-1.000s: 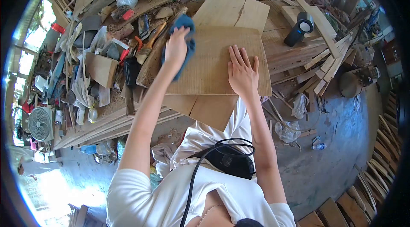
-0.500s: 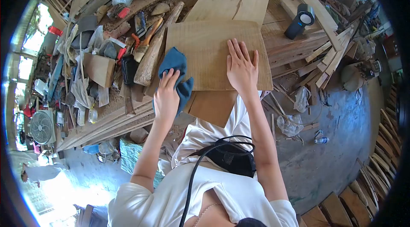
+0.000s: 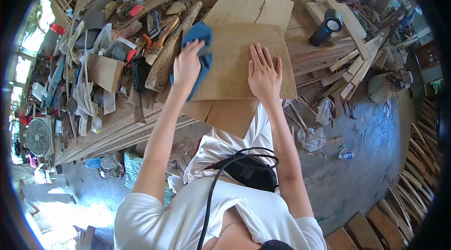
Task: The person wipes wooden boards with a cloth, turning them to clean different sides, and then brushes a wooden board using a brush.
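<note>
A light-brown wooden board (image 3: 228, 71) lies flat in front of me, on top of another wooden board (image 3: 221, 116) that sticks out beneath its near edge. My left hand (image 3: 189, 59) has hold of a crumpled blue cloth (image 3: 203, 33) at the board's left edge, pressing it down; part of the cloth shows on both sides of the fingers. On the board's right half, my right hand (image 3: 265, 74) rests palm down with its fingers stretched out. A cracked wooden piece (image 3: 249, 5) lies just behind the board.
Left of the board are a rough wood strip (image 3: 164, 64), a paintbrush (image 3: 159, 45) and a black case (image 3: 139, 74). A black cylindrical device (image 3: 324, 29) stands at the right, near loose wood offcuts (image 3: 361, 62). A plastic bottle (image 3: 346, 155) lies on the floor.
My left hand has slid the blue cloth away from me along the board's left side. The right hand stays flat in the same place on the board.
</note>
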`<state>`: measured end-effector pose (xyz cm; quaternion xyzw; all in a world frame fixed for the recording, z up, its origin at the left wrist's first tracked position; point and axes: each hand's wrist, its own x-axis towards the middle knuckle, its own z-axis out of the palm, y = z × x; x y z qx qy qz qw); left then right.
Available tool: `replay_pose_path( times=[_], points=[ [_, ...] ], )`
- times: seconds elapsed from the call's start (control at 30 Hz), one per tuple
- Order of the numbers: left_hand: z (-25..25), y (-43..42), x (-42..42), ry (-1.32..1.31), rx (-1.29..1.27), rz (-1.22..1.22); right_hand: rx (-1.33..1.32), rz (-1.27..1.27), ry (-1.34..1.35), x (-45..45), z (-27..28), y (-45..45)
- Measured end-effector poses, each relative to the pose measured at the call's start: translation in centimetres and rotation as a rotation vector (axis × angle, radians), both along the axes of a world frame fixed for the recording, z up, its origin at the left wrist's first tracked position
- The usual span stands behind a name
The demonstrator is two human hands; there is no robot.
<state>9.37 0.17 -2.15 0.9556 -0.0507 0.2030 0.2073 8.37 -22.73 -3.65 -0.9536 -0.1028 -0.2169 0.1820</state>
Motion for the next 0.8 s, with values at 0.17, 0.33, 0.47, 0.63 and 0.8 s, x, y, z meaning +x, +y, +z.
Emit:
replay_pose_path(
  times=[0.17,0.33,0.47,0.63,0.8],
  points=[
    [1.1,-3.0,-10.3,0.119,-0.032,-0.015,-0.032,-0.003,-0.009,-0.1,0.0,0.0],
    [1.2,-2.0,-4.4,0.133,-0.018,-0.128,-0.053,0.059,0.04,0.1,0.1,-0.5],
    [-0.8,-0.7,8.4,-0.009,-0.003,-0.114,-0.059,0.057,0.037,0.1,0.1,-0.5],
    [-0.2,-3.2,7.4,-0.029,0.083,-0.06,-0.05,0.006,0.034,0.0,-0.2,-0.2],
    [0.1,-5.7,-6.1,0.074,0.043,-0.168,-0.05,0.015,0.038,0.0,0.2,-0.1]
  ],
)
